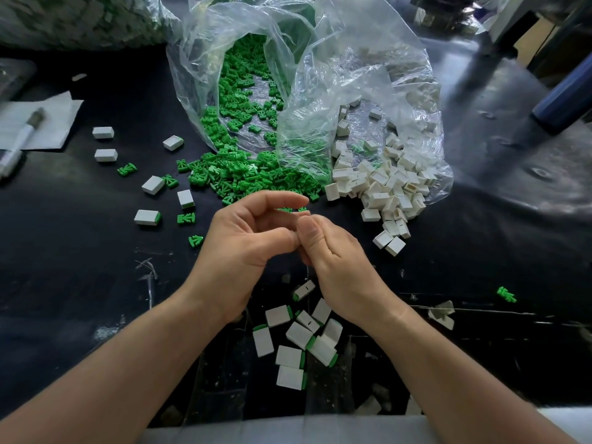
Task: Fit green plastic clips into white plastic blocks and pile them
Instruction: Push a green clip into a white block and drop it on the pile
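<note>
My left hand [243, 241] and my right hand [336, 261] meet over the middle of the black table [80, 267], thumbs touching. A sliver of a green clip [290, 209] shows under my left index finger, which seems to pinch it. My right fingers are curled, and whatever they hold is hidden. Loose green clips [243, 177] spill from a clear bag just beyond my hands. White blocks [384, 187] spill from a second bag to the right. Several blocks with green clips fitted [298, 338] lie scattered below my wrists.
More fitted blocks [147, 217] and single clips [185, 218] are strewn at the left. A marker [22, 136] rests on white paper [48, 123] at the far left. One stray clip [506, 294] sits at the right. A full bag [80, 17] fills the back left.
</note>
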Motion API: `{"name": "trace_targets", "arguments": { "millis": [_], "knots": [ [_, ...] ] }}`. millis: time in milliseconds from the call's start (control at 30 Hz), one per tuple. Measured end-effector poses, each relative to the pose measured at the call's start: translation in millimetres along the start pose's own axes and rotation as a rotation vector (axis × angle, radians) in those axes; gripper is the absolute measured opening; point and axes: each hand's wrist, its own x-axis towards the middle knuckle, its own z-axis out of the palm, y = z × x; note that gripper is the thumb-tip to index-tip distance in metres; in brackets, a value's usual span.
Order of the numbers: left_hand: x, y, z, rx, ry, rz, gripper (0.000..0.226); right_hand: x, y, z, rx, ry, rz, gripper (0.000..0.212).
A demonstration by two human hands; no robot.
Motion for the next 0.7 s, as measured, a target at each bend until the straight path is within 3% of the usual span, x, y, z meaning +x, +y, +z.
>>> {"name": "trace_targets", "arguments": {
  "millis": [367,467,533,700],
  "knots": [
    [0,2,1,-0.001,0.0,-0.01,0.032,1,-6,-5,0.06,-0.021,0.042,0.036],
    [1,3,-1,0.015,-0.021,-0.044,0.035,3,-6,-13,0.079,-0.085,0.119,0.068],
    [2,3,-2,0.04,-0.033,-0.056,0.042,4,-5,-16,0.117,-0.101,0.175,0.075],
    [3,4,-5,0.039,0.006,-0.055,0.043,5,-8,-19,0.183,-0.092,0.189,0.04]
  ]
}}
